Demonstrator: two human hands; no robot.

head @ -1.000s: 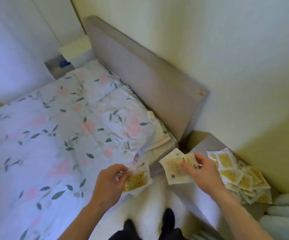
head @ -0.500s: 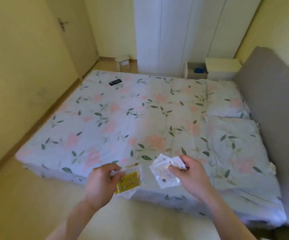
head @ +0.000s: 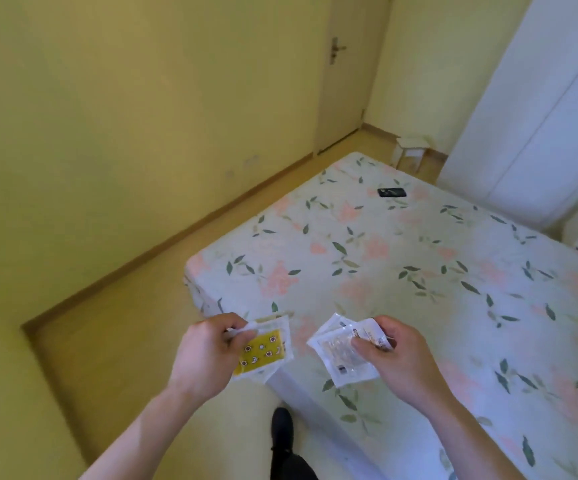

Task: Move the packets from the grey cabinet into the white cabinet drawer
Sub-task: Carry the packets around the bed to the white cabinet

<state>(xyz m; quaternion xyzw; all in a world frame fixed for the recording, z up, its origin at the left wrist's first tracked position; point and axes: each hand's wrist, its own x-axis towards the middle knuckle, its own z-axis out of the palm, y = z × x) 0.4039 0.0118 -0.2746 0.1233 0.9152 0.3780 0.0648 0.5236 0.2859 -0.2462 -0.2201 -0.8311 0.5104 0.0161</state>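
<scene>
Both hands' fingers (head: 237, 332) pinch packets (head: 263, 351).

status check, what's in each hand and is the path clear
Left hand grip shut on yellow packet. Right hand grip shut on clear packets. Neither cabinet in view. Bed ahead right, bare floor left.

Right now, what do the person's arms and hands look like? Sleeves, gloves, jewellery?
Both hands are bare: the left hand and right hand show no gloves, rings or watch. Both forearms are uncovered as far as the frame's bottom edge, so no sleeves are in view. No bands or markings at either wrist.
</scene>
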